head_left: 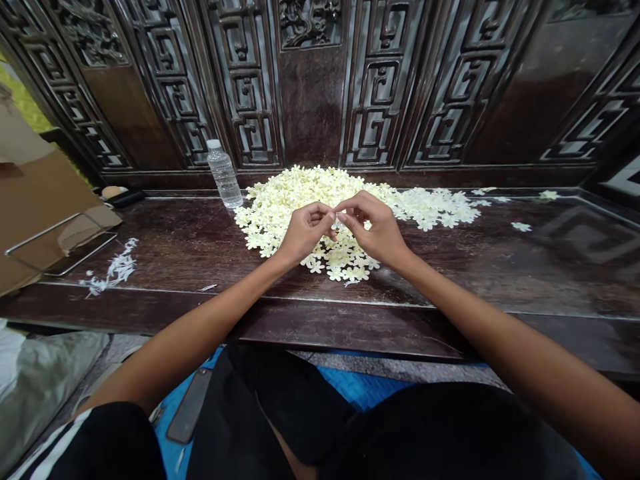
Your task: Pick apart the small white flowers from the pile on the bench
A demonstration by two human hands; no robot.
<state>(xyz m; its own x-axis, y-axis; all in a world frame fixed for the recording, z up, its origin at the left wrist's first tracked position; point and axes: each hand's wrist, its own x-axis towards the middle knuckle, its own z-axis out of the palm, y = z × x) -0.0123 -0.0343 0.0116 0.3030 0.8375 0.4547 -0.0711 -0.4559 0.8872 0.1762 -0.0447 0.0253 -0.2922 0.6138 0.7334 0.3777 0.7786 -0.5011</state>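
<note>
My left hand (305,233) and my right hand (377,227) meet in front of a heap of pale yellow artificial flowers (295,190). Thumb and forefinger are pinched together on each hand, the fingertips nearly touching. Whatever sits between them is too small to make out. Below my hands the heap spreads toward the front of the dark wooden bench (500,267). Whiter flowers (430,207) trail off to the right, with a few lying apart.
Left of the heap stands a clear plastic bottle (225,175). Thin white pieces (117,268) lie near a cardboard box (50,207) and a wire frame. Behind the bench rises a carved wooden panel (313,107). A phone (190,407) lies on something blue beside my leg.
</note>
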